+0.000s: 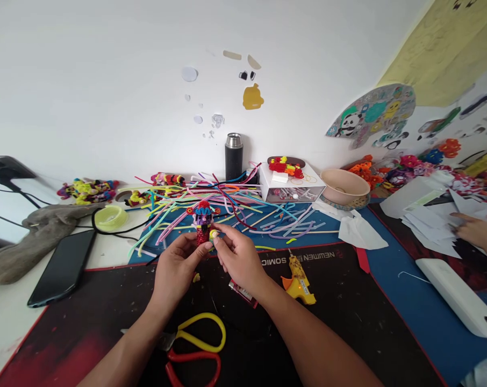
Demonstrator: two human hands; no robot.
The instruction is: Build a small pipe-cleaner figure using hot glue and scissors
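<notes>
My left hand (pixel 180 262) is closed round the lower body of a small pipe-cleaner figure (pixel 203 219), held upright, with a red body, a purple face and a blue and red headdress. My right hand (pixel 239 258) pinches a small yellow-green piece (pixel 213 235) against the figure's right side; its exact kind is too small to make out. Below the hands lie scissors (pixel 201 338) with one yellow and one red handle, a lighter (pixel 242 293) partly under my right wrist, and a yellow glue gun (pixel 299 280) to the right.
Many coloured pipe cleaners (pixel 174 209) spread behind my hands. A black thermos (pixel 234 158), a white box (pixel 294 188) and a pink bowl (pixel 345 185) stand by the wall. A phone (pixel 62 267) lies left. At right, another person's hand (pixel 475 232) touches papers near a white device (pixel 457 298).
</notes>
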